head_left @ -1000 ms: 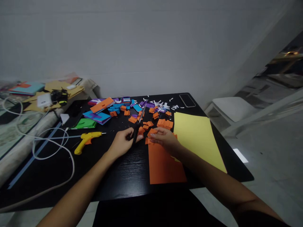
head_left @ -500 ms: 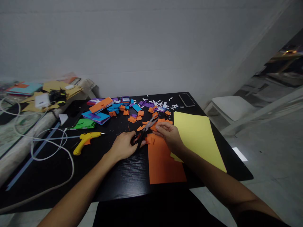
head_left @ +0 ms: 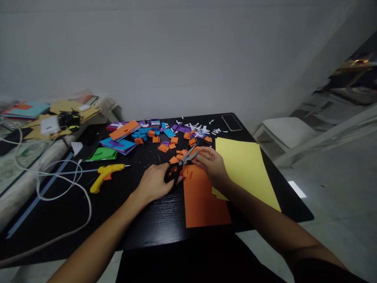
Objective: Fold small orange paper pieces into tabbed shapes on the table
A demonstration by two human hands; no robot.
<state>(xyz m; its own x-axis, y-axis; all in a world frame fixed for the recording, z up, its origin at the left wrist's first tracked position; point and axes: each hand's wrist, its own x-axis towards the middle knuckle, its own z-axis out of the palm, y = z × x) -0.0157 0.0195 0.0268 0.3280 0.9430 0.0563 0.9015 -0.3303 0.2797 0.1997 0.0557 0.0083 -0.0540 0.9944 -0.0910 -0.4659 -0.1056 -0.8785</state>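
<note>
My left hand (head_left: 154,181) is closed around the black handles of a pair of scissors (head_left: 184,160), whose blades point up and to the right, parted. My right hand (head_left: 214,167) pinches a small orange paper piece (head_left: 194,151) right at the blades; fingers and blades partly hide it. Below both hands lies an orange sheet (head_left: 203,200), with a few small folded orange bits on its upper left corner. Several cut orange pieces (head_left: 163,147) are scattered beyond the scissors.
Yellow sheets (head_left: 244,165) lie at right, a phone (head_left: 231,122) behind them. White paper scraps (head_left: 197,129) lie at the back. To the left are colored paper stacks (head_left: 119,145), a yellow glue gun (head_left: 106,176) and a looping white cable (head_left: 85,192). A white chair (head_left: 290,131) stands right.
The scissor blades have spread a little wider. My right fingers have shifted slightly up, bringing the orange piece to the blades. The whole view has drifted slightly.
</note>
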